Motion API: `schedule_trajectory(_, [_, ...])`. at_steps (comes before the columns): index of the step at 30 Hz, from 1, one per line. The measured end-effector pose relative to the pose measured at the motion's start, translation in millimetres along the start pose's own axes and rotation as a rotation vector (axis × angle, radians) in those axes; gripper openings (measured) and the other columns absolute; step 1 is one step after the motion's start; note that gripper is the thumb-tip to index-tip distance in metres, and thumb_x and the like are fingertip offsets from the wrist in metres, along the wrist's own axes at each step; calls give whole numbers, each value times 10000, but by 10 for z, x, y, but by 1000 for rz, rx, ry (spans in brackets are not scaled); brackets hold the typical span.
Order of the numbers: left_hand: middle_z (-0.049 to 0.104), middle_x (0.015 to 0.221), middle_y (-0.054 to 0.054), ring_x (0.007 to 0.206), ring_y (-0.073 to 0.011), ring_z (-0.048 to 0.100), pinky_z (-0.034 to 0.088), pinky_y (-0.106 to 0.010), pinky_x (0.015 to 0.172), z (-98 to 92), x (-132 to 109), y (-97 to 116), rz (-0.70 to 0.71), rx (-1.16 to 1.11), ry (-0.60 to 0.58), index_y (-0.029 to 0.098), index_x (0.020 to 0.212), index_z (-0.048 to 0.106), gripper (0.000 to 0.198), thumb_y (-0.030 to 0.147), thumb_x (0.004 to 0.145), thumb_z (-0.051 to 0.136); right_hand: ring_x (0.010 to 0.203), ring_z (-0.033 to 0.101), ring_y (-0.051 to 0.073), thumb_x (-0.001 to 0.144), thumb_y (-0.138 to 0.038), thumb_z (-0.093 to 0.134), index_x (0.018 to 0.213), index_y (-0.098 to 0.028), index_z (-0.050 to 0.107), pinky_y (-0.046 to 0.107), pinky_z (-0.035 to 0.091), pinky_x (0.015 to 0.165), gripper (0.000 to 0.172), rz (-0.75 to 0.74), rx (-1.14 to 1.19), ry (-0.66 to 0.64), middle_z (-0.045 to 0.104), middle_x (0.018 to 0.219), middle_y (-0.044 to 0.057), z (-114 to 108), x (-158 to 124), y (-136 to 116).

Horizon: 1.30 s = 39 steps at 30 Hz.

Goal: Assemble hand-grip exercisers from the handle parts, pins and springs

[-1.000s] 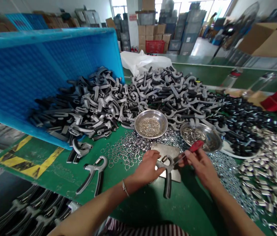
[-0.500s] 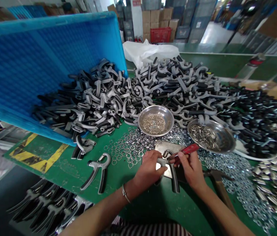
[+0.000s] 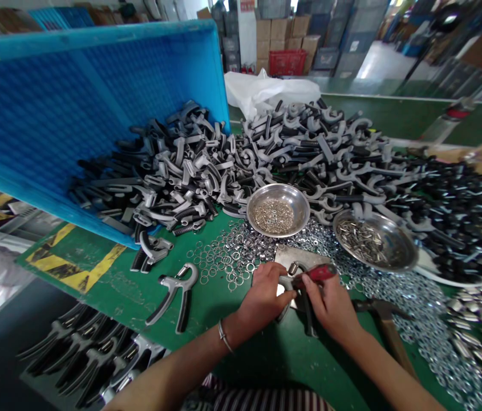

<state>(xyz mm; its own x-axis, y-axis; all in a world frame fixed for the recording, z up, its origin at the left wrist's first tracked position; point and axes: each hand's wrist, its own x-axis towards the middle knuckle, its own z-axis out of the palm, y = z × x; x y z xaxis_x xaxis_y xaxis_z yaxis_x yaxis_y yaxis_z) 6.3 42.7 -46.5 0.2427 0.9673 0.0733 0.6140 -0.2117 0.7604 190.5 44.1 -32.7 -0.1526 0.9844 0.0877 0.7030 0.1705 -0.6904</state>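
Observation:
My left hand [image 3: 264, 298] is shut around a grey and black hand grip exerciser [image 3: 303, 302], which has a small coiled spring [image 3: 293, 268] at its head. My right hand [image 3: 330, 308] holds a red-handled tool [image 3: 320, 273] close against that spring, and its tip is hidden by my fingers. Under the exerciser lies a flat steel plate [image 3: 298, 258]. Just left of my hands, a finished-looking exerciser [image 3: 175, 297] rests on the green mat [image 3: 108, 285].
A tilted blue crate [image 3: 86, 114] spills a heap of grey and black handles [image 3: 309, 148]. Two steel bowls [image 3: 278, 210] [image 3: 375, 241] hold small parts. Steel rings [image 3: 219, 257] and washers [image 3: 416, 308] are strewn nearby, with a hammer [image 3: 388, 325] at right.
The red-handled tool has swung lower and flatter against the spring. My view has drifted, shifting the table rightward in frame, and the hammer has come into view.

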Motion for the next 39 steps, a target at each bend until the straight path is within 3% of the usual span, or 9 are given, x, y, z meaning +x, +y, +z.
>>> schedule_trajectory(4, [607,1134,-59,1087,-241,534,391,-407,1003,-8,13,17,-19,5,-22,205,1070,586,283,272,822,703,724,669,278,944,-455,448,956,-214,511,367,487,673,249,-38,-25,-42,679,810,112,13,129,-87])
schedule_trajectory(9, [609,1152,-77,1125,-263,528,394,-418,1006,-11,40,15,-49,15,-50,191,1081,579,342,306,798,735,437,481,164,923,-568,466,915,-236,497,295,432,470,334,231,664,-227,510,549,-49,-113,507,-96])
schedule_trajectory(13, [603,1162,-77,1135,-257,520,383,-408,1023,14,52,-12,-44,14,-46,186,1091,574,356,325,805,733,518,566,162,945,-580,403,1014,-244,460,302,484,528,347,261,802,-170,602,697,-25,-269,570,33])
schedule_trajectory(16, [596,1174,-80,1145,-257,510,379,-405,1025,23,30,12,-71,37,-53,184,1108,573,361,340,819,724,534,619,196,948,-541,421,1029,-238,457,321,484,544,315,266,490,-162,652,711,5,-431,461,240])
schedule_trajectory(20, [604,1185,-81,1135,-259,516,387,-397,1001,-120,96,101,0,119,-68,192,1140,591,379,390,839,711,665,686,299,918,-444,530,965,-184,562,369,472,608,266,214,-463,-173,693,758,119,-727,348,437])
schedule_trajectory(24, [674,1079,-61,1062,-235,575,393,-375,955,-555,542,96,199,322,-99,215,1070,661,181,283,959,536,867,692,279,995,-332,434,1010,-168,645,369,500,742,267,-36,-607,-90,711,985,159,-894,437,20])
schedule_trajectory(27, [691,1046,-137,1055,-302,589,384,-429,943,-825,1153,-29,195,671,-73,138,1006,698,239,128,919,476,1022,654,244,969,-221,478,969,-176,707,333,500,845,233,-245,-655,-134,727,1035,120,-669,820,-430])
schedule_trajectory(31, [732,1006,-160,1104,-340,590,359,-456,969,-847,1749,-232,147,884,-181,109,923,736,338,22,848,418,951,684,223,846,-231,663,866,-157,759,307,514,881,123,-306,-742,-240,774,916,84,-173,1537,-577])
schedule_trajectory(39, [703,1083,-131,1095,-330,607,359,-465,961,-764,1728,-567,202,873,-146,176,1045,726,450,35,835,354,901,716,294,805,-376,691,951,-137,758,357,587,701,288,-204,-746,-269,781,1005,109,290,1829,-383])
